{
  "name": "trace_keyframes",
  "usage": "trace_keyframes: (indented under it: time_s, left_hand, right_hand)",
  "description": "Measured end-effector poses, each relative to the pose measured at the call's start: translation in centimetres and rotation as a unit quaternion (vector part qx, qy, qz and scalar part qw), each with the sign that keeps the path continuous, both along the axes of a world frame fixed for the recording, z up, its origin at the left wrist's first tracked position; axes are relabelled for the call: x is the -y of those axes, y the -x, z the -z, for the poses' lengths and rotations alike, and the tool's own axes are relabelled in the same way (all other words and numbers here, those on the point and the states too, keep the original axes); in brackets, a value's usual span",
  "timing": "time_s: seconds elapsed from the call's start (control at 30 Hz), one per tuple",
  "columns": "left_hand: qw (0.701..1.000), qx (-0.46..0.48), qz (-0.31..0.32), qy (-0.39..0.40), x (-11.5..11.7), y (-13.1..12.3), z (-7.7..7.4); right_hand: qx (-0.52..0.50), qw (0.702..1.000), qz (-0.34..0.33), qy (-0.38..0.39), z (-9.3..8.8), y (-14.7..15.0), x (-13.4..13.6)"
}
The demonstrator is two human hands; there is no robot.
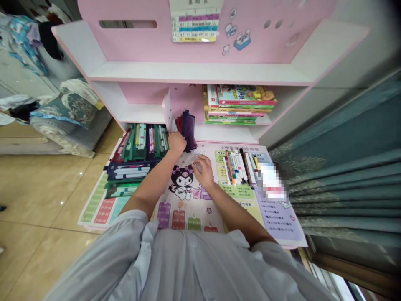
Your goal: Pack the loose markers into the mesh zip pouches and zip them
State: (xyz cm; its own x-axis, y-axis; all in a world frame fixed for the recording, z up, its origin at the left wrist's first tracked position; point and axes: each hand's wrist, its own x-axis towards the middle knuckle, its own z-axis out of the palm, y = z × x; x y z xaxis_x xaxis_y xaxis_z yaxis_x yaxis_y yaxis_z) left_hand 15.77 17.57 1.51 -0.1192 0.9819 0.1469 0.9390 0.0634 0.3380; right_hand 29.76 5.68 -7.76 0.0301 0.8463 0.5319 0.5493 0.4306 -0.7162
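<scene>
My left hand (177, 142) is at the right end of a row of mesh pouches (140, 144) filled with pens and markers. Its fingers are curled beside the last green pouch, and whatever they grip is hidden. Just right of that hand, dark empty-looking mesh pouches (188, 129) lean upright against the shelf. My right hand (204, 170) hovers low over the printed desk mat (188, 209), fingers apart and holding nothing. More filled pouches, one dark (131, 170) and one green (120, 190), lie in front of the row.
Loose pens and markers (239, 167) lie in a group at the right, with a blurred-out rectangular object (272, 180) beside them. Stacked books (239, 104) fill part of the pink and white shelf (200, 73). A curtain (344, 167) hangs at the right.
</scene>
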Motion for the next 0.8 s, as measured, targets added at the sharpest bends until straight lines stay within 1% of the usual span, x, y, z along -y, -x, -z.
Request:
trace_keyframes:
  time_s: [0.1,0.17,0.27,0.33,0.4,0.47,0.53,0.63,0.7,0.8]
  left_hand:
    - [0.999,0.02,0.026,-0.035,1.5,0.4,-1.2]
    - [0.997,0.033,0.047,-0.059,3.0,1.0,-2.0]
    - [0.992,0.049,0.077,-0.082,6.2,2.4,-2.9]
    - [0.984,0.077,0.116,-0.108,8.8,3.7,-3.3]
    - [0.98,0.088,0.142,-0.111,11.4,5.3,-3.5]
    - [0.976,0.093,0.162,-0.112,13.7,6.7,-3.6]
    - [0.972,0.094,0.184,-0.114,15.3,7.9,-3.4]
    - [0.966,0.091,0.216,-0.107,16.6,8.7,-2.9]
    - [0.963,0.087,0.234,-0.102,16.7,8.7,-2.4]
    - [0.959,0.084,0.256,-0.088,16.7,8.4,-1.4]
  right_hand:
    - [-0.003,1.0,0.005,-0.005,-0.5,-0.2,0.2]
    - [-0.004,1.0,0.008,-0.014,-1.3,-0.3,0.5]
    - [-0.002,0.998,0.016,-0.062,-3.2,-0.2,1.4]
    - [0.003,0.996,0.009,-0.094,-4.8,-0.3,2.2]
    - [0.008,0.995,0.001,-0.104,-6.1,-0.5,3.0]
    - [0.0,0.994,0.008,-0.107,-6.9,-1.1,3.6]
    - [-0.01,0.992,0.038,-0.118,-7.4,-2.1,3.9]
    - [-0.004,0.989,0.084,-0.125,-7.5,-4.3,4.0]
    - [0.029,0.991,0.068,-0.108,-7.4,-6.0,4.1]
    - [0.078,0.995,0.003,-0.06,-6.9,-8.2,4.6]
